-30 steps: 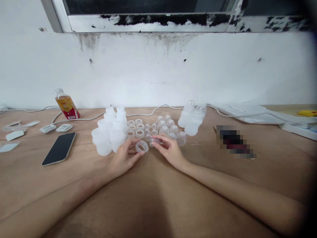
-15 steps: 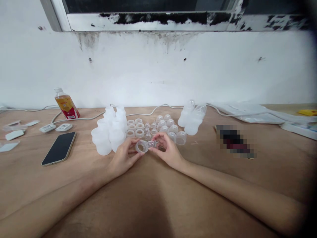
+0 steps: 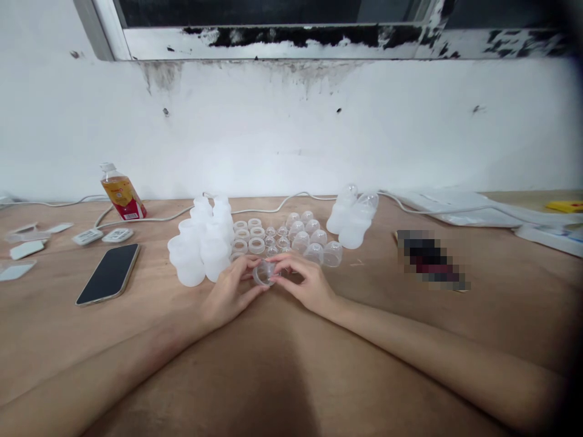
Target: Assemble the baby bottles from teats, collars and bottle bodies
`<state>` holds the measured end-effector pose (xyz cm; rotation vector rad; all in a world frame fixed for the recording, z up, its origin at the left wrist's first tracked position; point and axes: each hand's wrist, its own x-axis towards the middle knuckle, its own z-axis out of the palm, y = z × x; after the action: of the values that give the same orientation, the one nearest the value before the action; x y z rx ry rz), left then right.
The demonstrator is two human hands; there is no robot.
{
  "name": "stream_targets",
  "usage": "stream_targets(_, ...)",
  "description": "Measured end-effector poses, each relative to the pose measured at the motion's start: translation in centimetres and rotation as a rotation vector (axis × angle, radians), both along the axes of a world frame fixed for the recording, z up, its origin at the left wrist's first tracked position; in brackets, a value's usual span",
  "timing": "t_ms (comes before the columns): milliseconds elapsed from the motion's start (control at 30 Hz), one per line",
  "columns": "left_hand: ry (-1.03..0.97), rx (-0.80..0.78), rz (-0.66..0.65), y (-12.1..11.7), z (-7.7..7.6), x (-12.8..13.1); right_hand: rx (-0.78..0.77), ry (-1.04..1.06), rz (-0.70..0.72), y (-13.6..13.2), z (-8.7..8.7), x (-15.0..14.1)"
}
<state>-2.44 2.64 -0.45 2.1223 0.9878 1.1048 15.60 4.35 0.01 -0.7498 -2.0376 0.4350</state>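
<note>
Between thumb and fingers, my left hand [image 3: 235, 287] grips a clear screw ring [image 3: 261, 274] of a baby bottle. My right hand [image 3: 306, 284] is closed on a clear bottle teat [image 3: 272, 271], which sits at the ring's opening, partly behind the fingertips. How far the teat is inside cannot be made out. Beyond the hands stand rows of more screw rings [image 3: 256, 244], small clear teats [image 3: 270, 241] and clear dome caps [image 3: 314, 252]. White bottle bodies [image 3: 189, 261] stand close by on the left. Several bottles topped with domes [image 3: 353, 232] are at the back right.
A phone [image 3: 108, 274] lies on the wooden table [image 3: 218, 376] at left, near a drink bottle [image 3: 124, 193] and white tags [image 3: 117, 235]. A white cable [image 3: 291, 195] runs along the back. A blurred-out dark item [image 3: 430, 260] and plastic bags [image 3: 449, 205] are at right.
My right hand has moved slightly left, bringing the teat from beside the screw ring to its opening. My left hand still holds the ring, almost in the same place.
</note>
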Motion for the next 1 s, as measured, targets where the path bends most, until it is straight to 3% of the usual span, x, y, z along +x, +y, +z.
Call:
stream_targets(200,0.068,0.069,-0.002,-0.1,0.1,-0.1,0.084,-0.113,0.066,-0.2,0.1,0.0)
stream_targets(500,0.155,0.197,-0.011,-0.3,0.3,-0.4,-0.204,-0.108,0.053,0.1,-0.2,-0.2)
stream_targets(667,0.212,0.277,-0.015,-0.4,0.3,0.0,-0.171,-0.136,0.057,0.2,-0.4,-0.1)
stream_targets(800,0.122,0.201,-0.002,-0.5,0.4,0.6,-0.188,-0.120,-0.006,0.3,-0.4,-0.1)
stream_targets(1000,-0.084,-0.111,0.130,0.1,0.0,1.4,-0.200,-0.041,-0.030,0.4,-0.2,-0.3)
